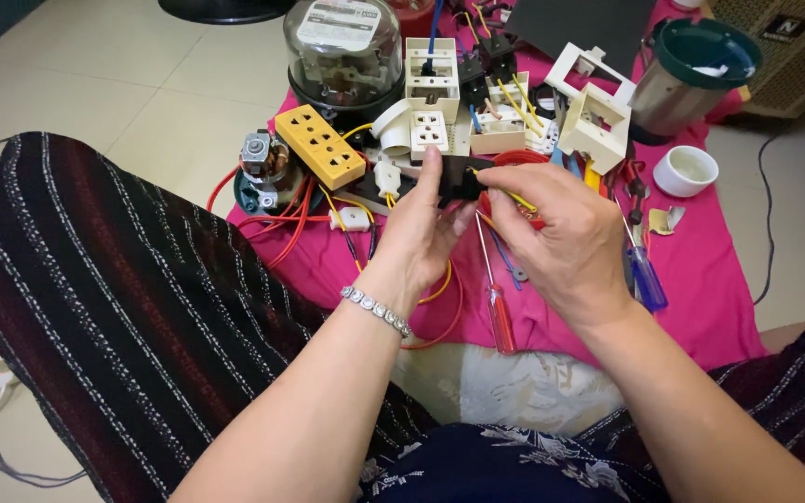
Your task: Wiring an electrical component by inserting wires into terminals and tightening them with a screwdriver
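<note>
I see both hands meeting over the pink cloth (701, 279) on the floor, sharing 1 small black electrical part (458, 175) whose long axis runs left to right: the left hand (421, 228) pinches its left end, the right hand (561, 233) its right end, fingers pressed on it. What looks like a yellow wire (520, 198) trails from it. Just beyond lie the yellow socket strip (320, 145) and white outlet boxes (432, 79); 2 screwdrivers (498, 312) rest beneath.
</note>
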